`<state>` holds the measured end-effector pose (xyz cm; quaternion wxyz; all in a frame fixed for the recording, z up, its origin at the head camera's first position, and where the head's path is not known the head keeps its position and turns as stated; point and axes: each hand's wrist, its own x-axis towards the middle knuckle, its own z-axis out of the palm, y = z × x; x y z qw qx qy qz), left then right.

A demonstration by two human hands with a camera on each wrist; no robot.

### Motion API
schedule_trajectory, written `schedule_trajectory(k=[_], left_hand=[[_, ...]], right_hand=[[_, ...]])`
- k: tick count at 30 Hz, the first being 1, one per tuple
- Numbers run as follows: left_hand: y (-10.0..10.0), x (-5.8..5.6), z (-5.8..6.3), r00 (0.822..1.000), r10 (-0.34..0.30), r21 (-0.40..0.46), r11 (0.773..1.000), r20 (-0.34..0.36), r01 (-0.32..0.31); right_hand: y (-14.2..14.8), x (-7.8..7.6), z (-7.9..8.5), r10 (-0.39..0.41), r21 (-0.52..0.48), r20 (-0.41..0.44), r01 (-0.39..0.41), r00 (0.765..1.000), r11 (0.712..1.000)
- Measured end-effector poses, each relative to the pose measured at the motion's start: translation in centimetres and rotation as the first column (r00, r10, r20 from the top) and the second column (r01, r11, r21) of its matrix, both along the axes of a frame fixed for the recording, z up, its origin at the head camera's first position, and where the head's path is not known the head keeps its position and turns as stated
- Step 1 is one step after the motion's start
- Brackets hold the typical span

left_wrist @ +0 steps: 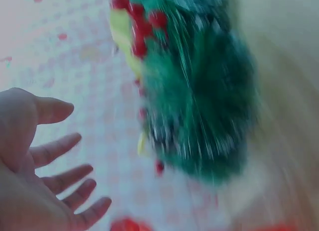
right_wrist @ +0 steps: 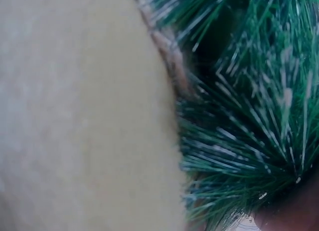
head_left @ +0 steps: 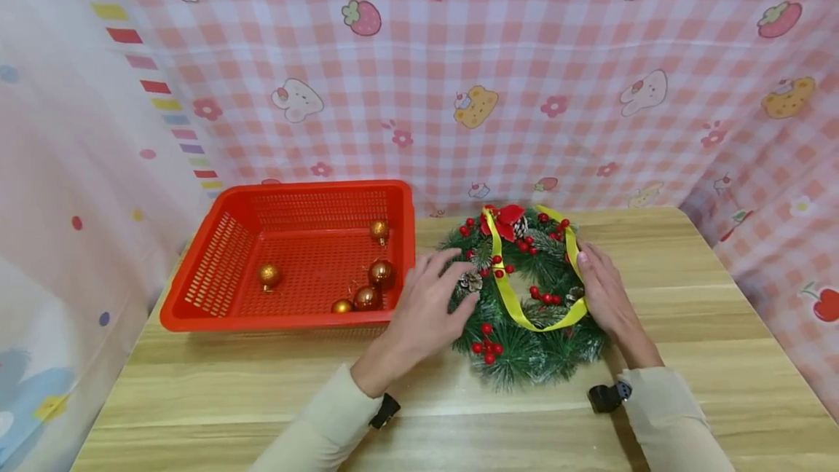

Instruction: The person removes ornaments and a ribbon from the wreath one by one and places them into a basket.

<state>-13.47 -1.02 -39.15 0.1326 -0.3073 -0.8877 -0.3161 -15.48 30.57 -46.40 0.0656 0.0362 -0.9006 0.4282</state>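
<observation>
A green Christmas wreath with red berries, pine cones and a red flower lies on the right half of the table. A loop of yellow ribbon hangs across its middle. At the wreath's right side my right hand grips the edge, thumb on top beside the ribbon. My left hand hovers at the left side, fingers spread and holding nothing. The left wrist view has a gap between that hand and the blurred wreath. Close green needles fill part of the right wrist view.
Left of the wreath stands a red plastic basket, its right end close to my left hand. Several gold and copper baubles lie inside. A pink checked cloth hangs behind the wooden table.
</observation>
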Motion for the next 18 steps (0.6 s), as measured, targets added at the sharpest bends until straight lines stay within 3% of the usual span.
schedule_trajectory(k=[5, 9, 13, 18], left_hand=[[3.2, 0.7, -0.1, 0.983, -0.144, -0.016, 0.989, 0.112, 0.147], [5.2, 1.2, -0.2, 0.938, -0.236, -0.084, 0.961, 0.254, 0.265], [6.6, 1.5, -0.6, 0.9, -0.246, -0.145, 0.938, 0.36, 0.315], [7.4, 1.5, -1.4, 0.891, -0.235, -0.127, 0.944, 0.389, 0.304]], right_hand=[[0.1, 0.0, -0.1, 0.004, 0.005, -0.002, -0.004, 1.0, 1.0], [0.1, 0.0, 0.0, -0.002, 0.001, 0.001, 0.002, 1.0, 1.0], [0.1, 0.1, 0.1, -0.007, -0.018, 0.036, 0.008, 0.999, 1.0], [0.2, 0.2, 0.3, -0.006, -0.023, 0.067, 0.008, 0.998, 1.0]])
